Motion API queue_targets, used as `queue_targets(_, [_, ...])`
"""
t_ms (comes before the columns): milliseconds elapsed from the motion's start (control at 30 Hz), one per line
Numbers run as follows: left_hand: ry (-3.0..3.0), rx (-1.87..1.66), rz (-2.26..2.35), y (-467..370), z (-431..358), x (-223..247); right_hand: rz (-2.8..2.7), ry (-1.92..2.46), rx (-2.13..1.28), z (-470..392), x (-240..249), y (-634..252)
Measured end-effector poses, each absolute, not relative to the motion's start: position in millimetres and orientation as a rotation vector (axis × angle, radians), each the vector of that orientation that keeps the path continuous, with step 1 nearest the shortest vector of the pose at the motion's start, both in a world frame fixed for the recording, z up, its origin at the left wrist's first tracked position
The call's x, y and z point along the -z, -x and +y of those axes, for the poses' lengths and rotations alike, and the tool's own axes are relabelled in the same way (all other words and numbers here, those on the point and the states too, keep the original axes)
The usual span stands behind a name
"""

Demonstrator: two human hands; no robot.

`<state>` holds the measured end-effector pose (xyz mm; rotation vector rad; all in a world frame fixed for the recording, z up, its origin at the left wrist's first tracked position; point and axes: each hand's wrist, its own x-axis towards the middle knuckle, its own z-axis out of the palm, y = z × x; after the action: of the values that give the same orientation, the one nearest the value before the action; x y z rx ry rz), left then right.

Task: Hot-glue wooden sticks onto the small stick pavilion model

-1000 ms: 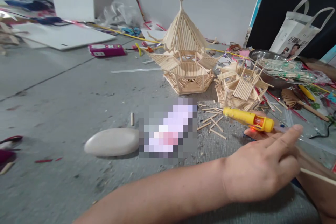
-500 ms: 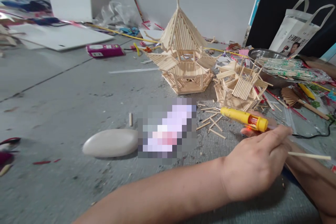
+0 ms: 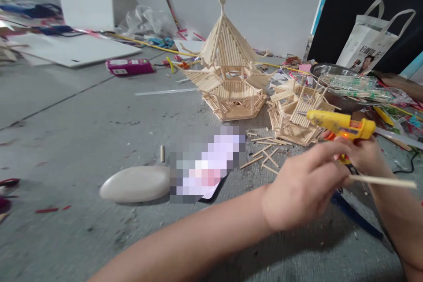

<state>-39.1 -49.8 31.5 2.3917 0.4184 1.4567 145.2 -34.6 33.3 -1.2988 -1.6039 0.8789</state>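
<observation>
My right hand (image 3: 372,156) grips a yellow hot glue gun (image 3: 343,124), its nozzle pointing left and a small red light glowing on its side. Just in front, my left hand (image 3: 302,189) is closed, with a thin wooden stick (image 3: 385,180) jutting out to the right from its fingers. Behind the nozzle stands a partly built stick model (image 3: 286,114). A taller pagoda model (image 3: 231,48) made of sticks, with a pointed roof, rises to its left. Short cut sticks (image 3: 264,154) lie scattered before the models.
A phone (image 3: 211,163), its screen blurred, lies beside a smooth pale oval object (image 3: 135,183). A blue-handled tool (image 3: 358,218) rests under my forearms. At right, a metal bowl (image 3: 343,92) holds packaged sticks, near a white bag (image 3: 370,44). A purple power strip (image 3: 130,67) sits further back.
The glue gun has risen, moved right and turned, so its side and orange trigger now show. My left hand has shifted slightly left and up, still with the stick. The view has moved slightly.
</observation>
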Motion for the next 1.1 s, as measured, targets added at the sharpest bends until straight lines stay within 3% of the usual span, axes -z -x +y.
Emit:
queue_targets(133, [-2.248,-1.623,0.659,42,-16,-22,-1.469,1.255,-0.794,-31,-44,-165])
queue_targets(333, [-1.98,-1.421,1.029,44,18,0,-1.461,1.141,-0.82,-30,-55,-181])
queue_targets(1100, [-1.967,-1.311,1.024,46,22,5,-1.49,1.151,-0.887,-32,-55,-177])
